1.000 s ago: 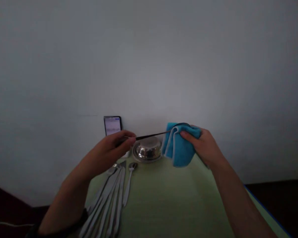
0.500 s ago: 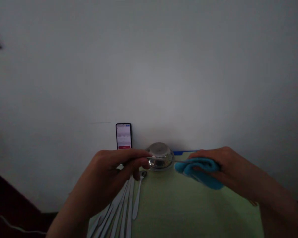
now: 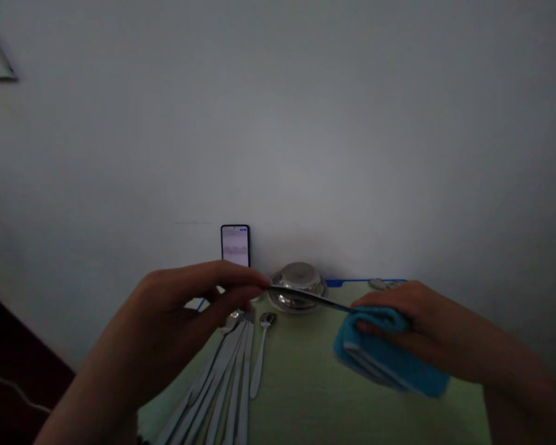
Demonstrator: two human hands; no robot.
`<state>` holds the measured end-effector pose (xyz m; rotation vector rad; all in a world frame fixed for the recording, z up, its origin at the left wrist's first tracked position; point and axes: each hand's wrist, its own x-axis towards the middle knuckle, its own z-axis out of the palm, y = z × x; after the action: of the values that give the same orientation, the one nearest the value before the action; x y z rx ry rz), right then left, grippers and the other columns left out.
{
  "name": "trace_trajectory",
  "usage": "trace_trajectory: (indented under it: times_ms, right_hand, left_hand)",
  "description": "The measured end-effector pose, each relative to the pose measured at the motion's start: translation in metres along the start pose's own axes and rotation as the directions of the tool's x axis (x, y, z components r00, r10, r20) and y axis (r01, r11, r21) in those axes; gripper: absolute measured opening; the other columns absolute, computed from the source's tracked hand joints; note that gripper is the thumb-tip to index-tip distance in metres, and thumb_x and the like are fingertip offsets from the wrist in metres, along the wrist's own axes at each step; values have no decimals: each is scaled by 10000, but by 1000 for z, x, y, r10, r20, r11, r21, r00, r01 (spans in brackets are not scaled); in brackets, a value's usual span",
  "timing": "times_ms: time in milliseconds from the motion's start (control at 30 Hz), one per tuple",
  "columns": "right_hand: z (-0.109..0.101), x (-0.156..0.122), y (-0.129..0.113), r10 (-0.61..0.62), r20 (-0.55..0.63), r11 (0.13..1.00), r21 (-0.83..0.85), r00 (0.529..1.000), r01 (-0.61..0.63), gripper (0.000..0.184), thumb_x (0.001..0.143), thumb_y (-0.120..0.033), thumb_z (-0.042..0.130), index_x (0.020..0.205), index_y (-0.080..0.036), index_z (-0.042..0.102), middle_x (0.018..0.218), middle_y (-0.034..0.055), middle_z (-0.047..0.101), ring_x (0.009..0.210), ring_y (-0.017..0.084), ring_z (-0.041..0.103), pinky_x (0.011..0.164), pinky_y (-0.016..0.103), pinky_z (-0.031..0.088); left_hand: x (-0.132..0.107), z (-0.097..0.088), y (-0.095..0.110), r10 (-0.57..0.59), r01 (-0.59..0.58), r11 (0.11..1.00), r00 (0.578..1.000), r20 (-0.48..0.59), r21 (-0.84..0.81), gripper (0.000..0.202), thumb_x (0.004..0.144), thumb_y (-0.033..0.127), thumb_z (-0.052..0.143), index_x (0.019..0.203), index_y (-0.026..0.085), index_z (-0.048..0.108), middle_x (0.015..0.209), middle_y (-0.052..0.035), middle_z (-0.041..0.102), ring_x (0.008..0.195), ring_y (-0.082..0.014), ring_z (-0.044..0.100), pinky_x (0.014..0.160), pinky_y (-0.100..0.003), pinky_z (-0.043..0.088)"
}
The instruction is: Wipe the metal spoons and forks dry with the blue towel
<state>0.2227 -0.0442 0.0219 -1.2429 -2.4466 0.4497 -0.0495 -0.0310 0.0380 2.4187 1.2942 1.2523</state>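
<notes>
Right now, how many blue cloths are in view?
1: the blue cloth, folded in the right hand against the metal utensil. Others could be hidden from view.

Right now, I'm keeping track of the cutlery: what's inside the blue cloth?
A metal utensil runs from the left hand into the blue cloth, gripped by the right hand; its end there is covered.

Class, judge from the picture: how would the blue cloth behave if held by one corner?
The blue cloth would probably flop, since it folds and droops from the right hand. Its dull surface suggests little slipping.
</notes>
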Motion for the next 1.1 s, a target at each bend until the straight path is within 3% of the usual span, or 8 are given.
trace_trajectory:
  times_ms: [167, 367, 467, 733, 933, 1100]
  right_hand:
    - [0, -4, 6, 47, 109, 999, 1, 993, -48, 265, 871, -377, 440, 843, -224, 655, 713, -7, 656, 618, 121, 583, 573, 222, 407]
    - [4, 0, 4, -6, 69, 1000, -5, 998, 7, 262, 848, -405, 480, 878, -228, 671, 753, 0, 678, 648, 124, 594, 596, 229, 401]
    - [6, 3, 1, -32, 80, 999, 9, 996, 31, 249, 853, -387, 479, 900, -229, 665, 742, -6, 676, 651, 119, 593, 596, 224, 395]
    - [10, 1, -1, 22, 109, 998, -58, 994, -16, 257, 873, -397, 435, 912, -245, 638, 774, -9, 665, 707, 135, 598, 619, 235, 384]
    - [13, 6, -3, 32, 130, 996, -83, 991, -21, 211, 859, -380, 464, 858, -237, 619, 779, -6, 661, 713, 142, 598, 636, 244, 388]
    - [18, 14, -5, -32, 172, 999, -32, 985, 38, 207, 861, -363, 463, 855, -224, 615, 810, -1, 663, 734, 136, 600, 650, 233, 404]
  left_hand:
    - [0, 6, -3, 6, 5, 996, 992, 126, -85, 114, 706, 380, 641, 759, 304, 709, 652, 39, 702, 568, -127, 635, 465, -151, 461]
    - [1, 19, -1, -39, 75, 982, 978, 204, -173, 153, 688, 399, 654, 687, 251, 692, 660, 3, 691, 634, -169, 628, 572, -233, 513]
    - [1, 24, 6, -48, 89, 982, 969, 241, -164, 170, 687, 412, 651, 663, 245, 676, 639, 9, 680, 598, -163, 612, 554, -235, 499]
    - [0, 36, 10, 81, -71, 997, 940, 332, -42, 104, 785, 354, 579, 748, 279, 642, 664, 70, 667, 572, -110, 594, 546, -180, 443]
    - [-11, 37, 11, 89, -148, 985, 883, 462, 93, 196, 867, 369, 444, 926, 288, 613, 762, 28, 659, 650, -139, 594, 590, -225, 422]
    - [-11, 43, 14, 34, -117, 987, 820, 571, 109, 285, 895, 354, 368, 822, 240, 619, 646, 11, 615, 569, -135, 556, 566, -227, 401]
